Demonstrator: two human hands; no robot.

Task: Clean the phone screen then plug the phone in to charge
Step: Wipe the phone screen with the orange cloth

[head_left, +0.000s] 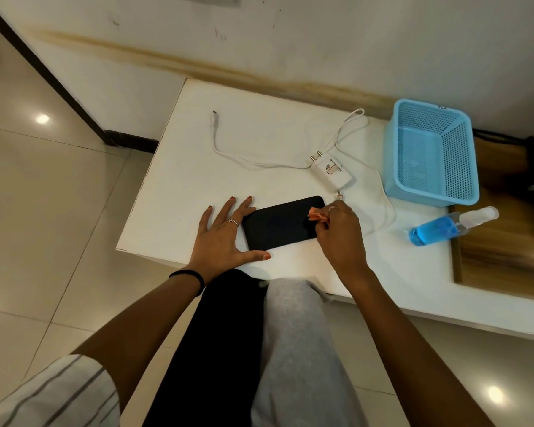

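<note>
A black phone (279, 224) lies flat, screen up, near the front edge of the white table (191, 180). My left hand (225, 235) rests open against the phone's left end, fingers spread and thumb along its near edge. My right hand (339, 232) is closed on a small orange cloth (317, 216), which presses on the right part of the screen. Behind the phone sits a white charger (332, 172) with its pins up. Its white cable (228, 152) loops across the table to a free connector at the far left.
A light blue perforated basket (430, 152) stands at the right of the table. A clear spray bottle of blue liquid (444, 226) lies on its side in front of it. The wall runs along the table's back. Tiled floor lies to the left.
</note>
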